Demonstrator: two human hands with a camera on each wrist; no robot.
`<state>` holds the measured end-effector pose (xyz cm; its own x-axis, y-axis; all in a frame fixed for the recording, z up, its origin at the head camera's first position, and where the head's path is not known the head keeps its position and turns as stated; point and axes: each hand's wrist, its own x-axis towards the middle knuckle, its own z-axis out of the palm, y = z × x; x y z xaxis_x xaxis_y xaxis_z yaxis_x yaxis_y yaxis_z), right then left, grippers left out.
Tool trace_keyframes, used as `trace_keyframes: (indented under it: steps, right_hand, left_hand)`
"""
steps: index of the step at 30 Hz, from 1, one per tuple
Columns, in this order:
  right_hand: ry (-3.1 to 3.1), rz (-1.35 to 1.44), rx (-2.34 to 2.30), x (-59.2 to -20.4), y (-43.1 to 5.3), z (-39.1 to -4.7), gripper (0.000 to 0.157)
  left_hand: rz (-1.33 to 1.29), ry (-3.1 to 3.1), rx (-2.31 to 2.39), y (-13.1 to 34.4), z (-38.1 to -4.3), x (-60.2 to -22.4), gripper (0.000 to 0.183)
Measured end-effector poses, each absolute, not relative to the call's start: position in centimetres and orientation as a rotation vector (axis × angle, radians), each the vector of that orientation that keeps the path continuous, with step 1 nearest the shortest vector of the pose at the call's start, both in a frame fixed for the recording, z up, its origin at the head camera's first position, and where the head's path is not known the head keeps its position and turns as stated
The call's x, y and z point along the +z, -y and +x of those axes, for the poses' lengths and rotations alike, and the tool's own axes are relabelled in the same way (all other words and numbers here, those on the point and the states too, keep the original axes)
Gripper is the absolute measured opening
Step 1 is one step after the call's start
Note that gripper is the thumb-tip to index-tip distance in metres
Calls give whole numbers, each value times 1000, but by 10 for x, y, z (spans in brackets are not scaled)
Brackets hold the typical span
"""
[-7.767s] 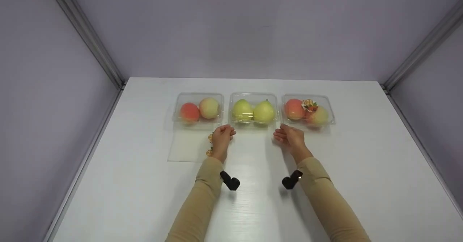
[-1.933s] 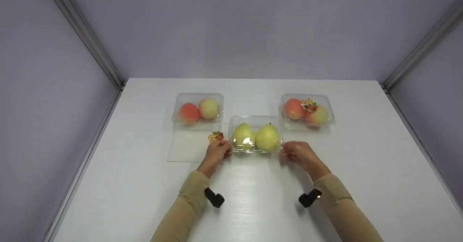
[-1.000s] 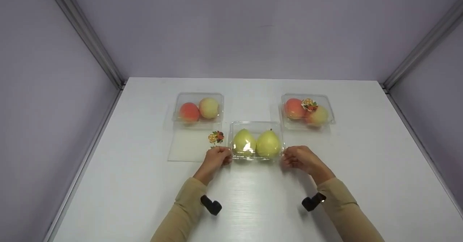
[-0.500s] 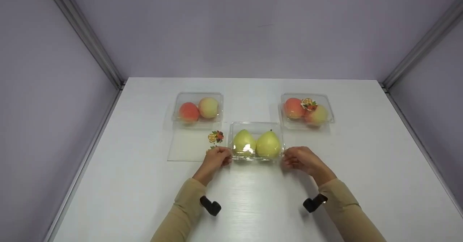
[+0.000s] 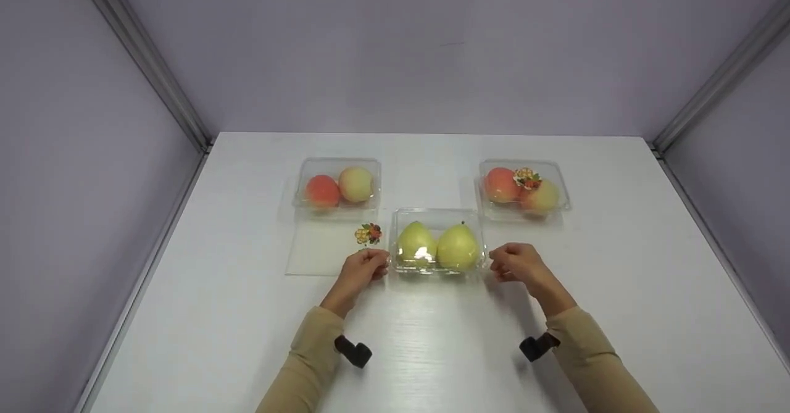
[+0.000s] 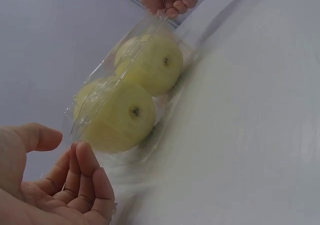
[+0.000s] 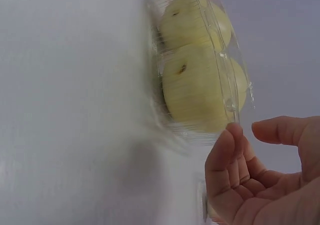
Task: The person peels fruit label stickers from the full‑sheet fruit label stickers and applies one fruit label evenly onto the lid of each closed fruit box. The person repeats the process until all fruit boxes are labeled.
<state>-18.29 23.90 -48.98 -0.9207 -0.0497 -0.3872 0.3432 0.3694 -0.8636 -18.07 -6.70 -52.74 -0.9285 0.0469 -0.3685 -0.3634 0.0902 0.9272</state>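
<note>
A clear plastic clamshell box with two yellow-green pears stands in the middle, lid down. At its left side is my left hand, thumb and fingers parted by a gap; the left wrist view shows nothing held in this hand. On the opposite side my right hand is just off the box's edge. Its thumb stands apart from loosely bent fingers in the right wrist view. Partly under my left hand lies a pale sheet with fruit-print stickers.
Behind to the left stands a clamshell box with two peaches. Another box with two peaches and a fruit sticker on its lid is at the back right. Walls enclose the white table behind and at both sides.
The pear box has come from the back row toward me, gripped at both sides. During the last half second both hands have let go and drawn slightly outward, while the box stays put.
</note>
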Motion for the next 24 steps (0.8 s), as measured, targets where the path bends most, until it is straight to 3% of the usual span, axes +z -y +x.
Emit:
trace_keyframes:
  steps: [10,24]
  right_hand:
    - [-2349,121,-1640,-474,-220,-179,18]
    - [-2578,-479,-1564,-476,-168,-169,15]
  left_hand:
    - [-340,-2023,2062,92,-185,-517,29]
    - [-548,-1934,2217,108,-185,-514,31]
